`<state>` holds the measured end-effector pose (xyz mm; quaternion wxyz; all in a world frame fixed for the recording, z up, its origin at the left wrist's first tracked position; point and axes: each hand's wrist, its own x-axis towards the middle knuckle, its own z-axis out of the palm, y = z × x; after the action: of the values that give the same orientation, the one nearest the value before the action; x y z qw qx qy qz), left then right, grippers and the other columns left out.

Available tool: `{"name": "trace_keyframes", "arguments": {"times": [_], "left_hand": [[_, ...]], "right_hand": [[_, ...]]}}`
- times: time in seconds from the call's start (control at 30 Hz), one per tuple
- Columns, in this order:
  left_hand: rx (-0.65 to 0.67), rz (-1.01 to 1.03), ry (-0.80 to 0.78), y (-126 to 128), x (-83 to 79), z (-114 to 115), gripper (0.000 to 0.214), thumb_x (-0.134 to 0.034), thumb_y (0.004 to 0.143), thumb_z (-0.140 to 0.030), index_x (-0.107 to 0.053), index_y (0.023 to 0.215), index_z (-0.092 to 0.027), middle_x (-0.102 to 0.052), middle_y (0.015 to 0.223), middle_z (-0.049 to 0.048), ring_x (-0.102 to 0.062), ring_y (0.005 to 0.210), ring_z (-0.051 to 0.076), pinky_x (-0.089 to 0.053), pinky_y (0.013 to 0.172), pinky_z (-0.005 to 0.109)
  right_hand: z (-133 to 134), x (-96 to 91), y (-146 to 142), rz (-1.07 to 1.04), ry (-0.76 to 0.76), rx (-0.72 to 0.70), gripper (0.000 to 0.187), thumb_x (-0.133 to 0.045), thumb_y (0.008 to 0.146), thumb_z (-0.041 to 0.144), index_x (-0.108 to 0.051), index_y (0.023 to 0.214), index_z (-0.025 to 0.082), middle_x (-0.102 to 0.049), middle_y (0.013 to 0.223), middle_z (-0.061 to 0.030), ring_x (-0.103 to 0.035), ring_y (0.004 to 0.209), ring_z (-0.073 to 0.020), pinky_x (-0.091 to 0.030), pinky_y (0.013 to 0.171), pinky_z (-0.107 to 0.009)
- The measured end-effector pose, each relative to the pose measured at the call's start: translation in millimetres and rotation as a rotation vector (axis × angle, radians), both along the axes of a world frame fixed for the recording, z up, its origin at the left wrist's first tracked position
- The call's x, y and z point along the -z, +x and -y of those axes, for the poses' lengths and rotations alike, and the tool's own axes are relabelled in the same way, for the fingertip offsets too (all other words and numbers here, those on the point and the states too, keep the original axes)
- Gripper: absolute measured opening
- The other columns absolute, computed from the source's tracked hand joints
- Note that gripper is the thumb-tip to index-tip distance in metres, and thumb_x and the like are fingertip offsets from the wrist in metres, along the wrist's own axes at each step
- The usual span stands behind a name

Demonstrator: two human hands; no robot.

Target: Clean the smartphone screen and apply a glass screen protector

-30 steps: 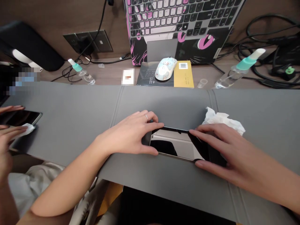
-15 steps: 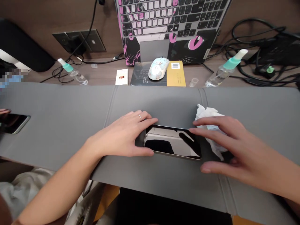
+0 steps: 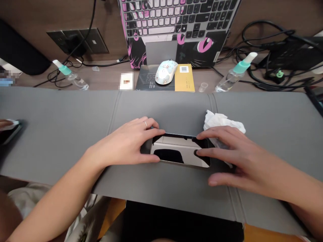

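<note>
A smartphone (image 3: 180,151) lies flat on the grey desk mat, its dark glossy screen facing up and full of reflections. My left hand (image 3: 128,143), a ring on one finger, grips its left end, thumb at the near edge and forefinger along the far edge. My right hand (image 3: 242,158) is over the right end with thumb and fingers apart. One of its fingertips is at the phone's far edge and another meets the screen; it grasps nothing. A crumpled white tissue (image 3: 224,122) lies behind my right hand, which partly hides it.
At the left edge another person's hand (image 3: 3,124) presses a white wipe on a second phone (image 3: 8,134). Behind the grey mat (image 3: 63,134) stand two spray bottles (image 3: 75,80) and a laptop (image 3: 161,47). A mouse (image 3: 166,72) rests on a booklet (image 3: 185,84); cables (image 3: 252,74) tangle at right.
My right hand's fingers have moved inward over the phone, one now on the screen. My left hand keeps its hold. At left, the other person's hand now has a white wipe on the second phone.
</note>
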<state>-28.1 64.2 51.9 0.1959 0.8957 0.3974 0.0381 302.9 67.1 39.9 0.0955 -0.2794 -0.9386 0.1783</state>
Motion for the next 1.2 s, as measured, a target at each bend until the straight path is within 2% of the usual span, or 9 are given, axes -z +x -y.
{"name": "trace_keyframes", "arguments": {"times": [0.13,0.3,0.5,0.73,0.93,1.2], "left_hand": [[-0.004,0.009,0.009,-0.9,2.6,0.0,0.061,-0.068,0.086,-0.054,-0.057,0.139,-0.024,-0.059,0.127,0.0097,-0.059,0.113,0.028,-0.05,0.097,0.042],[-0.017,0.005,0.006,0.1,4.8,0.6,0.061,-0.067,0.085,-0.056,-0.058,0.136,-0.024,-0.06,0.125,0.0092,-0.06,0.11,0.028,-0.05,0.097,0.042],[-0.026,-0.002,-0.005,1.0,3.5,0.7,0.062,-0.067,0.085,-0.058,-0.058,0.135,-0.023,-0.059,0.125,0.009,-0.06,0.11,0.028,-0.05,0.096,0.042],[-0.025,0.0,-0.008,1.7,3.1,1.1,0.061,-0.067,0.085,-0.057,-0.059,0.135,-0.022,-0.059,0.126,0.0091,-0.06,0.111,0.028,-0.05,0.096,0.042],[-0.025,0.001,-0.022,1.1,4.1,1.1,0.061,-0.067,0.085,-0.057,-0.058,0.135,-0.022,-0.059,0.127,0.0088,-0.059,0.113,0.028,-0.049,0.097,0.041],[-0.021,-0.029,-0.025,0.9,7.0,0.4,0.063,-0.067,0.087,-0.058,-0.055,0.138,-0.024,-0.057,0.131,0.0086,-0.058,0.116,0.027,-0.049,0.1,0.041]], "right_hand": [[0.4,-2.2,1.1,-0.01,0.011,0.011,0.049,-0.072,0.082,0.059,-0.068,0.121,0.03,-0.055,0.14,-0.0125,-0.051,0.127,-0.0387,-0.046,0.098,-0.055],[-0.8,-6.7,3.1,-0.051,0.05,0.11,0.041,-0.07,0.084,0.059,-0.066,0.109,0.026,-0.056,0.136,-0.0127,-0.051,0.126,-0.036,-0.046,0.098,-0.053],[-2.0,-2.2,2.9,0.018,0.028,0.053,0.039,-0.07,0.085,0.057,-0.065,0.105,0.024,-0.057,0.132,-0.0132,-0.051,0.127,-0.0356,-0.044,0.1,-0.052],[-2.1,-0.4,2.3,0.046,-0.006,0.07,0.037,-0.068,0.088,0.054,-0.064,0.111,0.025,-0.057,0.136,-0.0131,-0.049,0.13,-0.0355,-0.043,0.103,-0.053],[-2.1,-1.0,-0.2,0.024,-0.048,0.076,0.033,-0.067,0.088,0.049,-0.063,0.109,0.025,-0.062,0.131,-0.0109,-0.053,0.125,-0.0328,-0.044,0.101,-0.05],[0.7,-0.4,-1.0,-0.022,-0.089,0.105,0.037,-0.068,0.088,0.045,-0.059,0.117,0.025,-0.064,0.129,-0.011,-0.056,0.124,-0.0325,-0.047,0.099,-0.048]]}}
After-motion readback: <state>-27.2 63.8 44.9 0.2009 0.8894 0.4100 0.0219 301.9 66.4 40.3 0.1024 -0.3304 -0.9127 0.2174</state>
